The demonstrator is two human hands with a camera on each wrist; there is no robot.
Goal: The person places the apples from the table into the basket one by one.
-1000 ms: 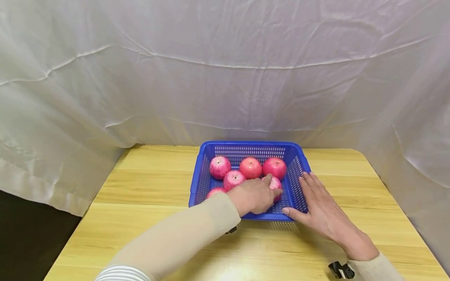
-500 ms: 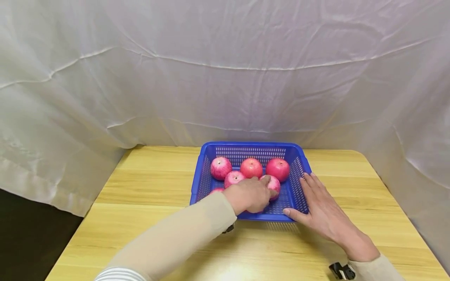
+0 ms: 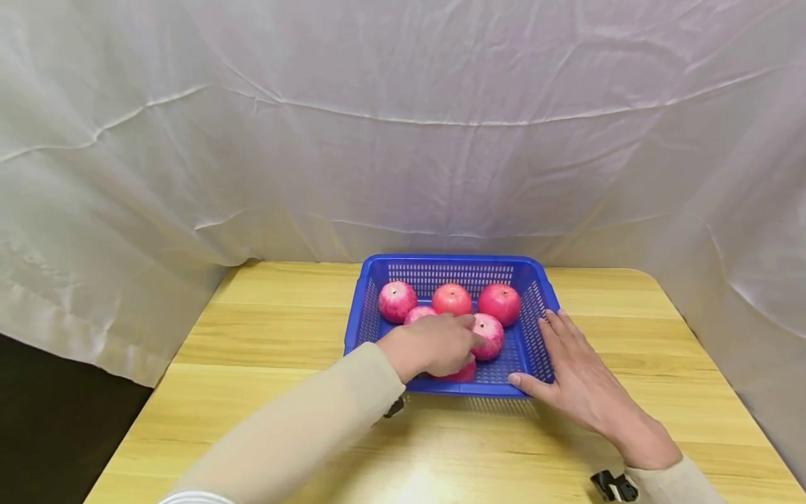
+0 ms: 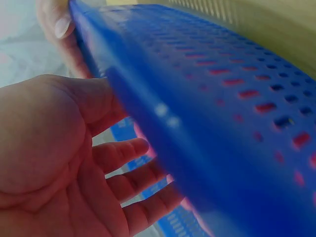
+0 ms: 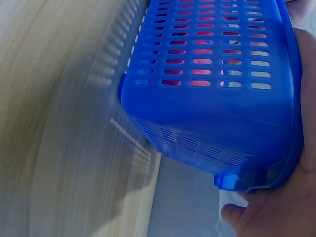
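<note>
A blue plastic basket [image 3: 450,259] holds several red-pink apples. Three of them, a striped apple [image 3: 397,302], a paler apple [image 3: 451,299] and a deep red apple [image 3: 499,304], form the back row. My left hand [image 3: 434,344] reaches over the front rim, its loosely bent fingers touching the striped apple [image 3: 488,337] at front right. Beneath that hand shows part of another apple [image 3: 462,372], and one more apple [image 3: 420,314] peeks out behind it. My right hand [image 3: 582,385] rests on the basket's right front corner, fingers straight along the side rim, thumb at the front rim.
The basket stands on a light wooden table [image 3: 252,336] near its back edge. Pale cloth [image 3: 403,140] hangs behind and at both sides. A dark area [image 3: 57,420] lies beyond the table's left edge.
My left hand has drawn left, uncovering more of the front right apple and part of one beneath the hand. The back right apple has shifted slightly right. My right hand stays put.
</note>
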